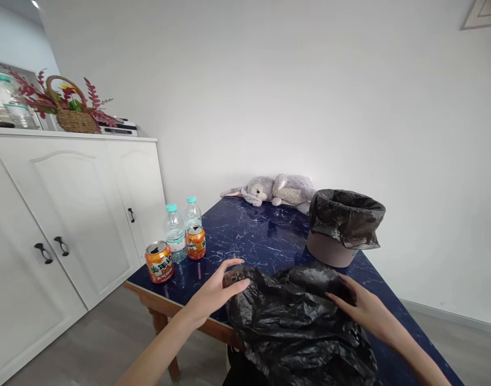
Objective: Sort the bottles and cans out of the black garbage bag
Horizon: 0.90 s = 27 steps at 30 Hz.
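A crumpled black plastic bag (297, 321) lies on the near part of the dark blue marbled table (253, 236). My left hand (217, 289) rests on the bag's left side, thumb out above it and fingers curled over the plastic. On the bag's right side lies my right hand (360, 305), its fingertips pressed into the folds. Both hands touch the bag.
Behind the bag stands a round bin (342, 228) lined with a black bag. Two orange cans (160, 261) and two water bottles (175, 230) stand at the table's left edge. A grey plush toy (275, 190) lies at the far end. White cabinets (68, 214) fill the left.
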### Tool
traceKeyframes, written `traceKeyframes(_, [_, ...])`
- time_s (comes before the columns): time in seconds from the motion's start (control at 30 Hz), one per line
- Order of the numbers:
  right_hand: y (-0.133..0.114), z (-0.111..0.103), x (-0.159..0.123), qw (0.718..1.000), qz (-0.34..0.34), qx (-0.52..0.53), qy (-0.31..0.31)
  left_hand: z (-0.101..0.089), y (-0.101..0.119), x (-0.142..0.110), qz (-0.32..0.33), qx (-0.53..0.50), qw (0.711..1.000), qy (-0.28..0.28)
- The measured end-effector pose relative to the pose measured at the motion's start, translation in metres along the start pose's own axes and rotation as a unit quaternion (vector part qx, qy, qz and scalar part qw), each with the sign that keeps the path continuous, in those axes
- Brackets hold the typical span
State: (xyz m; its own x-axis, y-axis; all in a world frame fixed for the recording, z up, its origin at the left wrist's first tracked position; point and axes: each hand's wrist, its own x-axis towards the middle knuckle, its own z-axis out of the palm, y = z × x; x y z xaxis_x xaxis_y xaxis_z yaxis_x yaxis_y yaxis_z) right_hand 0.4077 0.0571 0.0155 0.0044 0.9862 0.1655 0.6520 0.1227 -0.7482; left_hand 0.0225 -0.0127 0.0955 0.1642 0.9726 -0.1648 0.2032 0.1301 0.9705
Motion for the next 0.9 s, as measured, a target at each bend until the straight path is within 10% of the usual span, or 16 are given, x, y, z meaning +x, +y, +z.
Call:
traceKeyframes(0.2, [-0.014, -0.013, -0.017, 0.986, -0.059, 0.107, 0.112, -0.012, 0.028, 0.003, 0.104, -0.006, 0.978, 0.179])
traceKeyframes(0.3, [-0.014, -0.013, -0.026, 0.973, -0.025, 0.075, 0.218, -0.027, 0.041, 0.017, 0.256, 0.213, 0.880, 0.337])
traceKeyframes(0.47, [-0.007, 0.008, -0.036, 0.979, -0.018, -0.080, 0.185, -0.012, 0.048, 0.031, 0.377, 0.452, 0.696, 0.411])
traceKeyframes(0.7, [-0.044, 0.019, -0.057, 0.946, -0.224, -0.172, 0.158, 0.050, 0.001, 0.007, 0.401, 0.530, 0.747, 0.028])
traceKeyframes(0.9, [-0.019, 0.060, -0.044, 0.940, -0.212, -0.265, -0.041, 0.023, -0.068, 0.048, 0.289, 0.499, 0.817, -0.011])
